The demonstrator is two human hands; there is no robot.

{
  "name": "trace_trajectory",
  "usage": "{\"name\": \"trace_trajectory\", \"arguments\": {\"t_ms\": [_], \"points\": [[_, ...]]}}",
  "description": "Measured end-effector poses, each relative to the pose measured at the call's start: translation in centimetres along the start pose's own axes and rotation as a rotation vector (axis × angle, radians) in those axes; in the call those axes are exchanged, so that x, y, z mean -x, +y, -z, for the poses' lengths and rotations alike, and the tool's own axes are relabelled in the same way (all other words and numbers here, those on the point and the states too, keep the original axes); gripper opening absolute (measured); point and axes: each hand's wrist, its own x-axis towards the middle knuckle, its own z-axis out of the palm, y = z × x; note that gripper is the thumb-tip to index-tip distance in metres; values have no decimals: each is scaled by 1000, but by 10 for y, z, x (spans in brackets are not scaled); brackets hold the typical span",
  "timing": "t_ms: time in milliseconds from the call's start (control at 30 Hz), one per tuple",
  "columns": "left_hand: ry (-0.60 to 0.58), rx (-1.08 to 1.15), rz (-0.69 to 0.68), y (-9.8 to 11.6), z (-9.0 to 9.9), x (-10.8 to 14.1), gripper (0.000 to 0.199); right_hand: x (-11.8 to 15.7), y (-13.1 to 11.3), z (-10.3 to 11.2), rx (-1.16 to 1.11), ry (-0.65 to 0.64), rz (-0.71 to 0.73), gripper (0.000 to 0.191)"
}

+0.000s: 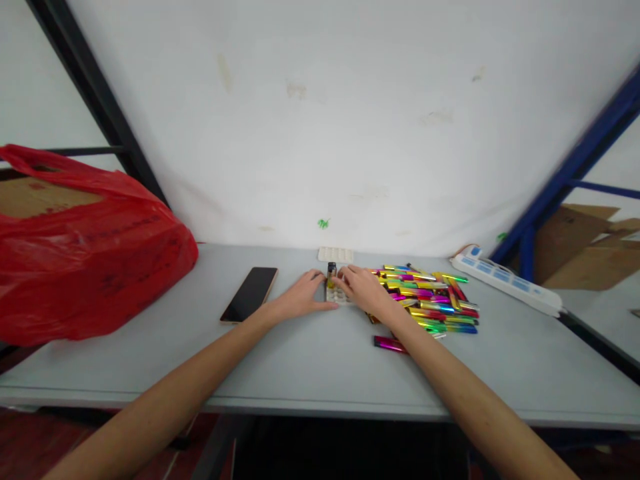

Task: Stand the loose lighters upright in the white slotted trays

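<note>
A lighter (331,273) with a black top and gold body stands upright in a small pale tray (339,295) with rows of holes. My right hand (361,285) reaches in from the right, its thumb and fingertips closed at the lighter's side. To the left of the tray lies my left hand (302,296); its thumb and fingers are apart, stretched toward the tray's left edge, and nothing shows in its grasp. Beside my right forearm spreads a pile of shiny multicoloured lighters (430,293). One magenta lighter (389,344) rests apart, partly behind that forearm.
Another pale tray (335,254) is against the wall. On the grey table (300,373), a dark-screened phone (251,294) lies left of my hands. A red plastic bag (95,260) bulges at far left. The white power strip (510,279) sits at right, with a cardboard box (590,257) beyond.
</note>
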Motion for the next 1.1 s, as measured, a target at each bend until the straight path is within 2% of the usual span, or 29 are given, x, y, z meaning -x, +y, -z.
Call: {"name": "trace_trajectory", "arguments": {"t_ms": [100, 200, 267, 367, 433, 567, 833, 1100], "points": [[-4, -9, 14, 1, 1, 0, 73, 6, 26, 8, 5, 45, -46, 32], [-16, -18, 38, 3, 2, 0, 73, 18, 66, 16, 50, 43, -113, 23], [-24, -22, 48, 3, 2, 0, 74, 28, 94, 22, 89, 47, -188, 26], [-31, -15, 45, 4, 3, 0, 74, 41, 129, 30, 102, 3, -258, 31], [-32, -8, 45, 4, 3, 0, 74, 47, 143, 33, 73, -56, -263, 32], [-33, -5, 48, 3, 4, 1, 74, 48, 151, 35, 6, -130, -221, 28], [-24, -14, 45, 2, 3, 1, 75, 43, 147, 38, -57, -105, -166, 20], [-43, -22, 44, 3, 4, 1, 77, 43, 149, 41, -93, -140, -233, 13]]}}
